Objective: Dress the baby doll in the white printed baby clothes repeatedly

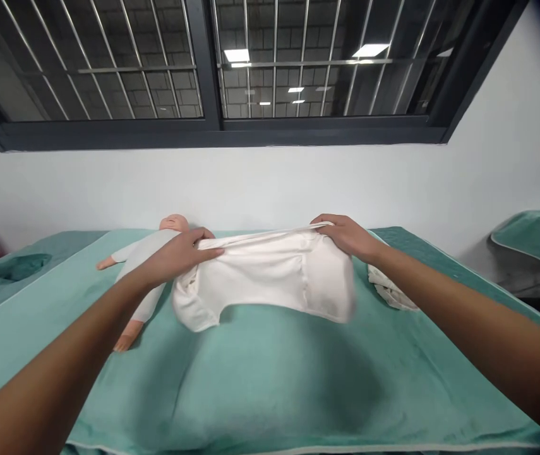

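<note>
Stretched between my two hands is a small white baby garment (260, 272), hanging above the bed with its upper edge pulled nearly level. My left hand (182, 256) pinches its left end, fingers closed on the cloth. At the right end my right hand (344, 237) grips the same edge between thumb and fingers. The lower right part of the cloth is blurred. Behind my left forearm lies a baby doll (144, 253) in white clothing, partly hidden by that arm and hand.
A green cover (270, 379) spreads over the bed. Crumpled white cloth (390, 292) lies on it beside my right forearm. The white wall (260, 183) and a barred window (213, 126) rise behind. Another green cloth (539, 240) is at the far right.
</note>
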The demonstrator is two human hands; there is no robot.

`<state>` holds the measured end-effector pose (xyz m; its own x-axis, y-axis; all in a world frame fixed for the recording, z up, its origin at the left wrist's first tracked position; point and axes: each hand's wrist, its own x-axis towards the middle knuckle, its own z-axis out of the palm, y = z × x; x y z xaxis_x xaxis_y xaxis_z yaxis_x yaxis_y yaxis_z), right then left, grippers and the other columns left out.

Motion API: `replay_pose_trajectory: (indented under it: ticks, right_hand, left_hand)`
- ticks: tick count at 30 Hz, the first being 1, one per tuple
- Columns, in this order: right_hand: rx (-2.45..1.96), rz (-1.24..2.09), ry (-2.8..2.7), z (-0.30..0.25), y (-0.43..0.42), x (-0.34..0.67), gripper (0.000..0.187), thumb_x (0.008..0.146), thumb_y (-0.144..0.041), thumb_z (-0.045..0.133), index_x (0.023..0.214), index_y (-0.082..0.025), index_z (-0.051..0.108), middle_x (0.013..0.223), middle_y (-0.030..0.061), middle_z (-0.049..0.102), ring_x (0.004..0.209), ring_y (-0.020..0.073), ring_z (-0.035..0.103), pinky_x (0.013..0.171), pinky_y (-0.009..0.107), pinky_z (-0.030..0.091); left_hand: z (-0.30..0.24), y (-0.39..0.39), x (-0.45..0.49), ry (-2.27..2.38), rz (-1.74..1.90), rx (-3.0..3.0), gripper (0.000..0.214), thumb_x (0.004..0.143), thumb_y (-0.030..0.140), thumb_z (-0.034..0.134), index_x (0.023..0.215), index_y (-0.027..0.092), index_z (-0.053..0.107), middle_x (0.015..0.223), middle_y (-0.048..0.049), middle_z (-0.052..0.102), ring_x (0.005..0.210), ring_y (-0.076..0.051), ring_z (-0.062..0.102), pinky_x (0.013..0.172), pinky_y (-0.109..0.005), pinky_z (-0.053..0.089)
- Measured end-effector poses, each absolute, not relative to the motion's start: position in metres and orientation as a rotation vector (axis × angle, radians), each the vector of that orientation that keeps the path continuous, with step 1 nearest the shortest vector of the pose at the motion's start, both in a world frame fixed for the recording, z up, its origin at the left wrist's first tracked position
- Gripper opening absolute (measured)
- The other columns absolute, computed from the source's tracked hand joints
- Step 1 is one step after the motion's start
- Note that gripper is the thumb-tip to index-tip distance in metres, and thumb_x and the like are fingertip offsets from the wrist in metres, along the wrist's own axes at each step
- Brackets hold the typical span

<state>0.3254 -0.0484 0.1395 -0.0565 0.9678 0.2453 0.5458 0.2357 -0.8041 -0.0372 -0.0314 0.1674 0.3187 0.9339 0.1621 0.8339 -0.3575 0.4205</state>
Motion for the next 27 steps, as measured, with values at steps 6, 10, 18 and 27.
replay_pose_trajectory:
  ticks: [6,10,18,27]
  right_hand:
    - [-1.941,0.318,-2.181,0.125,-0.048,0.350,0.023,0.082,-0.028,0.045,0.087,-0.023,0.067,0.097,0.0036,0.070,0.087,0.0213,0.062,0.073,0.029,0.044]
    - [-2.344,0.035,-2.168,0.094,-0.017,0.347,0.024,0.083,-0.028,0.048,0.097,-0.023,0.067,0.104,0.0105,0.068,0.093,0.0282,0.063,0.073,0.037,0.046]
    - [-2.316,-0.353,-2.032,0.034,0.038,0.292,0.042,0.088,-0.011,0.037,0.128,-0.012,0.051,0.129,0.0222,0.054,0.115,0.0331,0.053,0.088,0.045,0.042]
    - [-2.070,0.018,-1.971,-0.043,0.050,0.218,0.050,0.098,-0.037,0.031,0.134,-0.008,0.048,0.136,0.0187,0.054,0.127,0.0294,0.045,0.106,0.042,0.032]
  left_hand:
    - [0.139,-0.006,-0.052,1.715,0.123,2.435,0.057,0.079,0.065,0.047,0.120,0.028,0.061,0.117,-0.0054,0.067,0.105,-0.030,0.061,0.083,-0.036,0.046]
    - [0.104,0.029,-0.036,1.944,0.040,2.523,0.041,0.089,0.047,0.039,0.118,0.026,0.058,0.112,-0.0085,0.068,0.098,-0.030,0.064,0.076,-0.039,0.047]
    - [0.034,0.074,0.006,2.199,0.310,2.606,0.036,0.089,0.011,0.032,0.118,0.012,0.054,0.117,-0.0204,0.059,0.112,-0.035,0.055,0.086,-0.049,0.045]
    - [-0.041,0.085,0.056,1.634,0.396,2.576,0.041,0.096,0.022,0.030,0.127,0.012,0.054,0.145,-0.0139,0.047,0.137,-0.024,0.039,0.111,-0.040,0.035]
